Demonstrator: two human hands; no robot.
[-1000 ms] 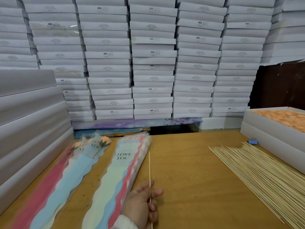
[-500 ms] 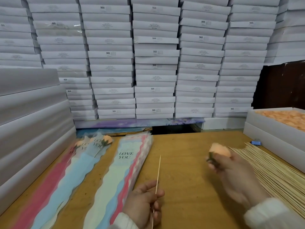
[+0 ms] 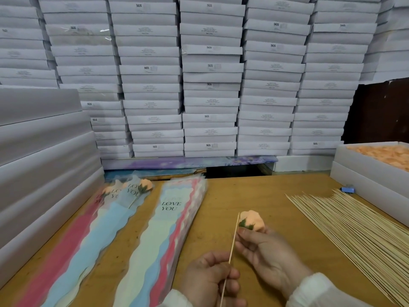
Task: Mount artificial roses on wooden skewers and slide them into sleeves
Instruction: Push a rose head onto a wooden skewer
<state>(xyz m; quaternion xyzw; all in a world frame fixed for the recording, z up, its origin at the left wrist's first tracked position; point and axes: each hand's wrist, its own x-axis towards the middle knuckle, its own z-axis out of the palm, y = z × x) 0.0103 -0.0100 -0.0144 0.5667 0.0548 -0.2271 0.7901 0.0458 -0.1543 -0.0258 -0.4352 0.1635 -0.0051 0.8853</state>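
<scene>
- Wooden bench (image 3: 254, 196), brown top, scuffed; walls of stacked white flat boxes (image 3: 210, 85) fill the back, more stacked grey-white boxes (image 3: 44, 162) along the left edge.
- Dark brown panel (image 3: 382, 111) behind the back right corner.
- Long purple-blue printed box (image 3: 188, 162) lies flat at the back edge, under the white stacks.
- Right edge: two stacked white open boxes (image 3: 365, 173); the top one holds loose orange rose heads (image 3: 385, 155).
- Small blue object (image 3: 347, 189) just beside those boxes, too small to tell what it is.
- Fan of bare wooden skewers (image 3: 354, 229) spread over the right side of the bench, running toward the near right corner.
- Stack of empty sleeves (image 3: 168, 235), pastel wavy bands, centre-left, top one printed "LOVE YOU".
- Finished sleeved roses (image 3: 124, 196) near the left edge, orange heads toward the back, also "LOVE YOU".
- Many white boxes marked "SGS"; smaller print unreadable.
- Left hand (image 3: 208, 282), near edge centre: fingers curled, pinching one skewer (image 3: 232, 247), tip tilted up and away.
- Right hand (image 3: 265, 255): fingers hold an orange rose (image 3: 253, 220), green calyx facing the skewer tip, right beside it; cannot tell if touching.
- White sleeve cuffs (image 3: 316, 291) on both wrists.
</scene>
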